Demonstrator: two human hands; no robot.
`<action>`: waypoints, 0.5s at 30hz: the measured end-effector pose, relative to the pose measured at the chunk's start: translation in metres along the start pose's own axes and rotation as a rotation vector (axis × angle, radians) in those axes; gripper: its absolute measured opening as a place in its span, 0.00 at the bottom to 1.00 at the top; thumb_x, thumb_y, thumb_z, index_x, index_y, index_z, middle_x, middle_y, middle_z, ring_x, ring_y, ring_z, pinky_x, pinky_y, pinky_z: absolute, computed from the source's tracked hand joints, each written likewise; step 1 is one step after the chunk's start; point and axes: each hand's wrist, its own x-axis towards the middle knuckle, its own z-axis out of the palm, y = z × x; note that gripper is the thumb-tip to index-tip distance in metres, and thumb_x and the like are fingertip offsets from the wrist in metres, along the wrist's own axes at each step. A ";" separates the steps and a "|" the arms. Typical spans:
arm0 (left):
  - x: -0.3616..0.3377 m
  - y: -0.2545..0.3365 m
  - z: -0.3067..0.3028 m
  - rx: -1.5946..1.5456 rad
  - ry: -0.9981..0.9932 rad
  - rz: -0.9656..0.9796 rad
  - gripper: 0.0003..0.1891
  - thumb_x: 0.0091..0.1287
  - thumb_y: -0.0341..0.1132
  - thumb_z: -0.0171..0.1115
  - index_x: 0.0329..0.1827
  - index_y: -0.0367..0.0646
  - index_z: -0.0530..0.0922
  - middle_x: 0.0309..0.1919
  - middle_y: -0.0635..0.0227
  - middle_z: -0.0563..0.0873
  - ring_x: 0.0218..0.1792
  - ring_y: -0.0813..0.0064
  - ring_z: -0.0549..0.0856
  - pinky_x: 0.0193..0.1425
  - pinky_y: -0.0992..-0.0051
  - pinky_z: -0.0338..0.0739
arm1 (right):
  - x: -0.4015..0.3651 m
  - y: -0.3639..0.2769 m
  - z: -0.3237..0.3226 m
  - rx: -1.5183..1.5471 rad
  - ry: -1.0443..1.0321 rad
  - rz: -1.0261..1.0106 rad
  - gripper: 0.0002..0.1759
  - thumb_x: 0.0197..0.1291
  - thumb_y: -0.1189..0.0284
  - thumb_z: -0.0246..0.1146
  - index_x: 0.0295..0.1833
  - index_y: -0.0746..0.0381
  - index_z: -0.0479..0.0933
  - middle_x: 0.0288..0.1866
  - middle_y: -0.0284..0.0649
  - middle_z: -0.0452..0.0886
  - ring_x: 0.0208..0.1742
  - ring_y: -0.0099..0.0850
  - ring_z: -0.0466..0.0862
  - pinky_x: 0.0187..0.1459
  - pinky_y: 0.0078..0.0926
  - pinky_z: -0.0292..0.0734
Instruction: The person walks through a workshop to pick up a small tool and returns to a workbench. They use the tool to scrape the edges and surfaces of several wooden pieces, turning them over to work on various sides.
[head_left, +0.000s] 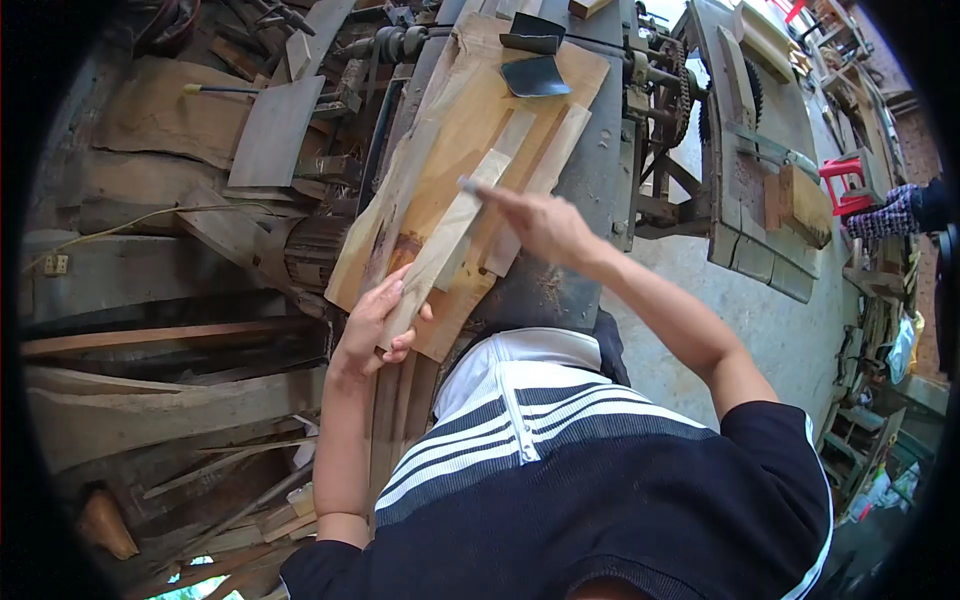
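Observation:
My left hand (378, 325) grips the lower end of a pale wooden strip (448, 240), thumb on top and fingers curled round the edge. The strip slants up and away over the bench. At its upper part my right hand (545, 225) is closed, slightly smeared by motion, with a small grey piece (468, 185) at its fingertips against the strip. The exact kind of this piece cannot be made out. Beneath lies a broad wooden board (440, 165), and another wooden strip (560, 150) rests on it to the right.
Dark curled sheets (535, 75) lie at the board's far end. A machine with a chain (683, 95) and a saw table (745, 190) stand to the right. Planks (160, 110) and a motor (312, 250) crowd the left. A person's checked sleeve (885, 220) shows beside a red stool (845, 185).

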 end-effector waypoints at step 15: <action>0.009 0.014 0.014 0.147 0.020 0.016 0.27 0.84 0.42 0.41 0.82 0.49 0.55 0.34 0.64 0.80 0.15 0.84 0.68 0.14 0.85 0.61 | 0.000 -0.025 0.008 -0.170 0.045 -0.124 0.34 0.70 0.67 0.56 0.79 0.34 0.61 0.33 0.45 0.87 0.32 0.40 0.90 0.32 0.40 0.86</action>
